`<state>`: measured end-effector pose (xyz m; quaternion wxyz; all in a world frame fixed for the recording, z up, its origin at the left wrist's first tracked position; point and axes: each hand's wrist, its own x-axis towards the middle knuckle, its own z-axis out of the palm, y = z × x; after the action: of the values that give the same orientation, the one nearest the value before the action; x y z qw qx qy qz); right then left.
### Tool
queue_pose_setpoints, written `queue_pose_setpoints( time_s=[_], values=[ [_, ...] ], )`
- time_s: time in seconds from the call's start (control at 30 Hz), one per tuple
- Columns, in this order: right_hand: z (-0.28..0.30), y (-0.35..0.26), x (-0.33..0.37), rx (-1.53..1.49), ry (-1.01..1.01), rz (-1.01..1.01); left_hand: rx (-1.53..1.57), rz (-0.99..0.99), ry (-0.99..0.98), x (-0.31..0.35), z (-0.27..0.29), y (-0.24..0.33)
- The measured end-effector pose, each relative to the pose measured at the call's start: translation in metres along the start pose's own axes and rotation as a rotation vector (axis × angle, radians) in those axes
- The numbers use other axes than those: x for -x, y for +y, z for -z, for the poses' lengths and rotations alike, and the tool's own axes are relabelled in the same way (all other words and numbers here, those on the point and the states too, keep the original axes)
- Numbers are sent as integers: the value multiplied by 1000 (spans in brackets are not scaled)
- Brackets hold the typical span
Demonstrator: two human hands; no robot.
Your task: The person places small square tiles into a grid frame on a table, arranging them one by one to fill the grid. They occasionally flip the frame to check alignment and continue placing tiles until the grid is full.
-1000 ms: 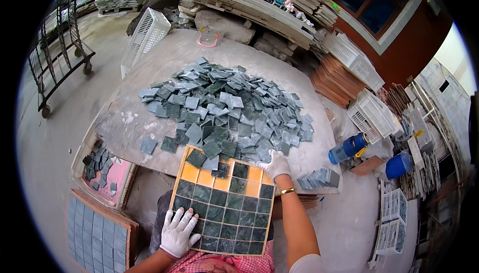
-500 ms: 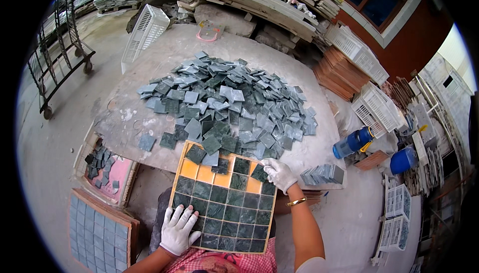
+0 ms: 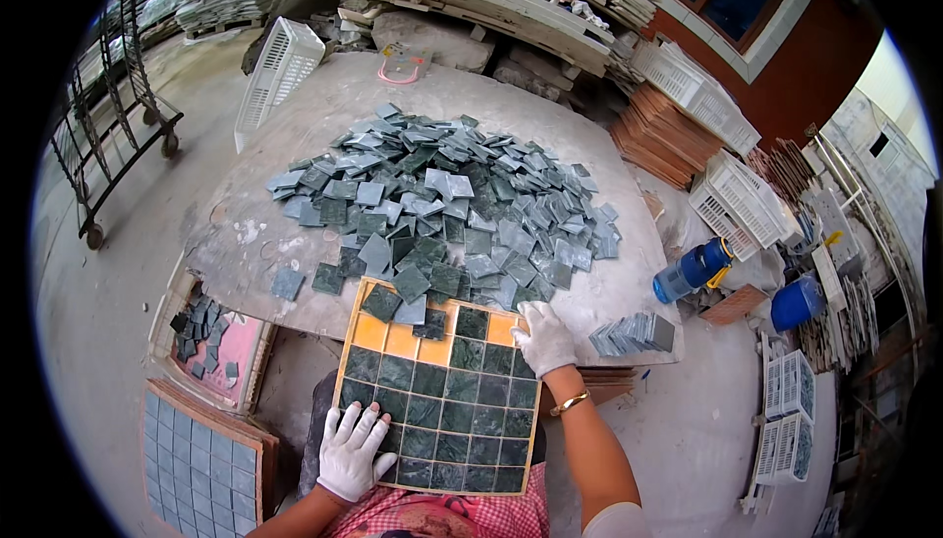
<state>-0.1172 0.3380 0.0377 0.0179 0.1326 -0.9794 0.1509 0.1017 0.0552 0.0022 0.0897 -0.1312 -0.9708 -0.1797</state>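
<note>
A shallow wooden grid tray (image 3: 440,490) with an orange base rests tilted on my lap against the table's front edge. Dark green square stone tiles (image 3: 420,415) fill most of its cells; a few orange cells show along the far rows. Several loose tiles (image 3: 411,284) overlap its far left edge. My left hand (image 3: 350,452), in a white glove with bare fingertips, lies spread on the lower left edge. At the far right corner, my gloved right hand (image 3: 546,341) touches the rim beside an orange cell, fingers slightly bent; no tile shows in it.
A large heap of loose tiles (image 3: 462,194) covers the middle of the stone table (image 3: 246,243). To its right stand a row of tiles (image 3: 634,335) and a blue bottle (image 3: 693,271). A filled tray stack (image 3: 201,454) and a pink-bottomed crate (image 3: 231,337) sit at left.
The tile that was in my right hand now lies in a second-row cell near the tray's right edge. My right hand has moved slightly off it; my left hand has stayed put.
</note>
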Motion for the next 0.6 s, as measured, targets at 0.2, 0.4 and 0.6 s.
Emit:
queue_pose_setpoints(
  time_s=[0.2, 0.4, 0.6],
  values=[
    [3, 33, -40, -6, -98, -4, -7, -10, 8, -1, 1, 1],
    [19, 40, -11, -183, -256, 16, 13, 13, 6, 0, 1, -1],
    [11, 49, 8, 21, -70, 215, 15, 5, 9, -1, 1, 1]
  ],
)
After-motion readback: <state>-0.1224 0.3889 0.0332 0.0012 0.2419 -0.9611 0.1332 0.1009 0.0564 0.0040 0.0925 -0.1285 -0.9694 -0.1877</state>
